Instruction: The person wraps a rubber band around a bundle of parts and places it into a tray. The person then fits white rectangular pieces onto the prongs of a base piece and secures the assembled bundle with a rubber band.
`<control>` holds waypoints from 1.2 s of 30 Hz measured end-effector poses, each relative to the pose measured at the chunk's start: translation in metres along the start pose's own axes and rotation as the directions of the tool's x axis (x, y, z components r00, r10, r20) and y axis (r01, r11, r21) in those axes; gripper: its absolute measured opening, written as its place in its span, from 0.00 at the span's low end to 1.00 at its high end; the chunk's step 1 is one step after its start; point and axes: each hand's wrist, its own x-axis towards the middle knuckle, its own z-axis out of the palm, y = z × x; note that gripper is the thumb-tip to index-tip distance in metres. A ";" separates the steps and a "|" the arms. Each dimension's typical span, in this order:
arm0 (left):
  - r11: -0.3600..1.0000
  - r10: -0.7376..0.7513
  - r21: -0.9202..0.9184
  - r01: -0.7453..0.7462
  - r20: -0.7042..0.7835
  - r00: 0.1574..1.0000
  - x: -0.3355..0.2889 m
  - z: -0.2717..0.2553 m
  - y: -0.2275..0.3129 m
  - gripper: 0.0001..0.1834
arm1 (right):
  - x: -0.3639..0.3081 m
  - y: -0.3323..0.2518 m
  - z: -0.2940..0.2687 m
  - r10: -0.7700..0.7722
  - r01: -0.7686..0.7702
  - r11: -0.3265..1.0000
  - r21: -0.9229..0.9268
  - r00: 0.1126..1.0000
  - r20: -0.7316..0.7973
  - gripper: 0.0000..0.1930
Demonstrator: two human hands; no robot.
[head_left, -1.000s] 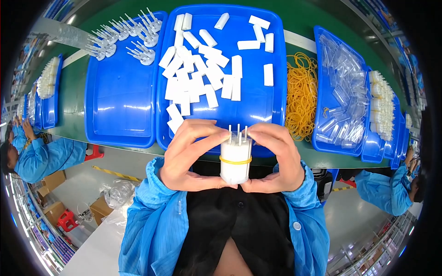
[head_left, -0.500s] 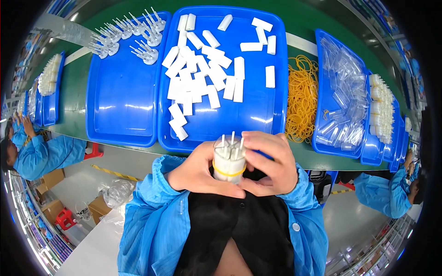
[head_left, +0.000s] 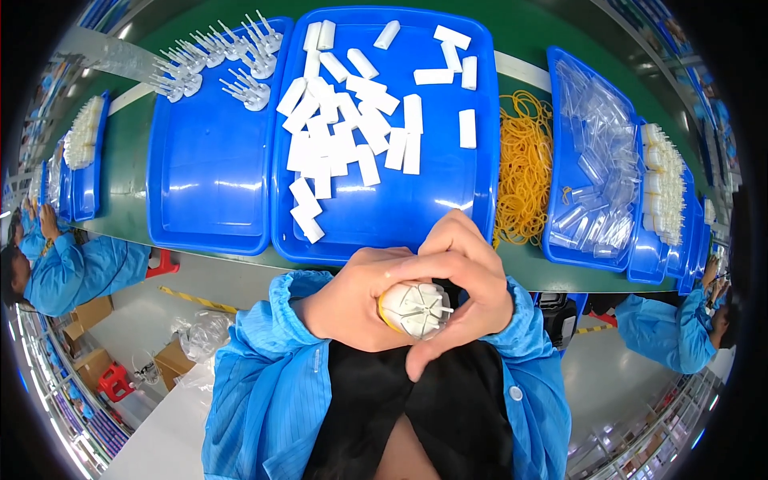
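Observation:
In front of my chest I hold a round bundle of white wedge-shaped blocks (head_left: 414, 310), with a yellow rubber band (head_left: 386, 314) around it. It is tilted, its segmented end turned up and to the right, with thin white pins sticking out there. My left hand (head_left: 352, 300) is wrapped around the band side. My right hand (head_left: 472, 280) curls around the pinned end, its fingers arching over to the left hand and its thumb below. The fingertips' exact contact is partly hidden.
A blue tray (head_left: 448, 192) of loose white blocks lies ahead. Left of it, another blue tray (head_left: 210, 160) holds white pinned discs (head_left: 248, 94). Yellow rubber bands (head_left: 524, 176) are heaped to the right, beside a tray of clear tubes (head_left: 596, 160). Co-workers' blue sleeves (head_left: 96, 272) show at both sides.
The bundle has tipped from upright toward the right, and its pinned end now faces the right palm. My left hand has rolled over it; the right fingers have moved from the pins to arch above.

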 end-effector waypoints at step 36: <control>0.979 -0.157 0.066 0.193 -0.355 0.922 0.034 0.005 -0.005 0.10 | -0.198 -0.047 -0.310 0.053 -0.896 0.147 -0.419 0.430 -0.901 0.20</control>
